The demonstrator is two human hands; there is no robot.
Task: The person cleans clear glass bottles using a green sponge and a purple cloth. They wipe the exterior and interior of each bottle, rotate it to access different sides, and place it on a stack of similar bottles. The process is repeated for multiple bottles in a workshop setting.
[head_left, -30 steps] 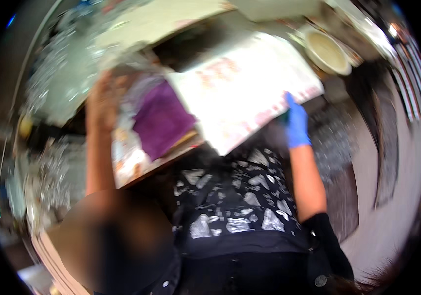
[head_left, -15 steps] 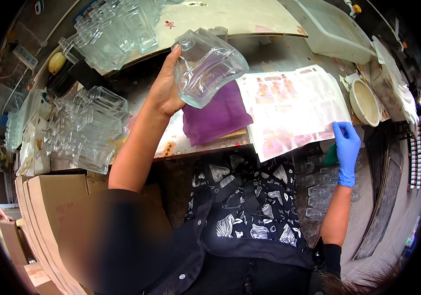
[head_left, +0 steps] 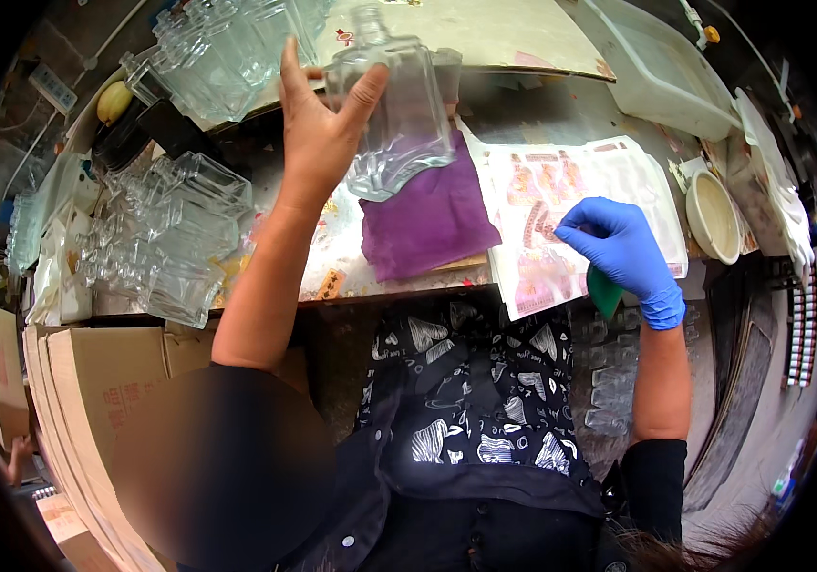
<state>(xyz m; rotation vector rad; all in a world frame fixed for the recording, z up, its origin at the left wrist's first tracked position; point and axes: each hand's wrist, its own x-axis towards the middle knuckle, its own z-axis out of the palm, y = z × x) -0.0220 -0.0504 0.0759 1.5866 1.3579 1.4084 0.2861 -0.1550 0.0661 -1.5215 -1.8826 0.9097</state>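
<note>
A clear rectangular glass bottle (head_left: 399, 119) is tilted slightly, neck up, above the purple cloth (head_left: 432, 214). My bare left hand (head_left: 327, 124) grips it from the left, thumb across the front face and the index finger sticking out. In a blue glove, my right hand (head_left: 618, 243) pinches a small reddish printed decal (head_left: 540, 227) over the printed decal sheets (head_left: 609, 181). A green flat piece (head_left: 603, 291) shows under the gloved palm; whether the hand holds it I cannot tell.
Several glass bottles lie in a pile (head_left: 155, 229) at the left, and more stand on the raised board (head_left: 485, 33) behind. At the right are a translucent plastic tub (head_left: 647, 76) and a cream bowl (head_left: 713, 217). Cardboard boxes (head_left: 108, 372) stand at the lower left.
The bottle has been turned from lying tilted to nearly upright, neck up. My right hand has moved left from the sheets' right edge and now has a decal between its fingertips.
</note>
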